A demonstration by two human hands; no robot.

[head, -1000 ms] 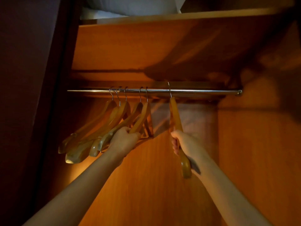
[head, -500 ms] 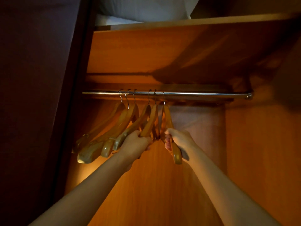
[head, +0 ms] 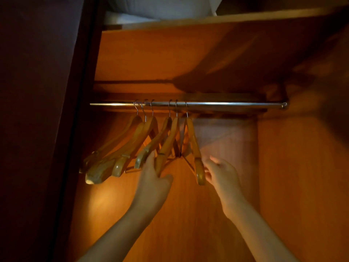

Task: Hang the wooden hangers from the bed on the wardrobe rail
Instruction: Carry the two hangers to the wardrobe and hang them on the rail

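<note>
Several wooden hangers hang by metal hooks on the chrome wardrobe rail, bunched toward its left half. The rightmost hanger hangs free, its near end pointing at me. My left hand is below the bunch with fingers straight, fingertips touching the lower end of one hanger. My right hand is just right of the rightmost hanger's end, fingers loosely spread and blurred, holding nothing.
The wardrobe is orange-brown wood with a shelf above the rail carrying white bedding. A dark door panel closes off the left side. The rail's right half is bare up to its end bracket.
The right hand slid the last hanger left along the rail to the bunch, then let go. The left hand released its grip on the hangers and opened.
</note>
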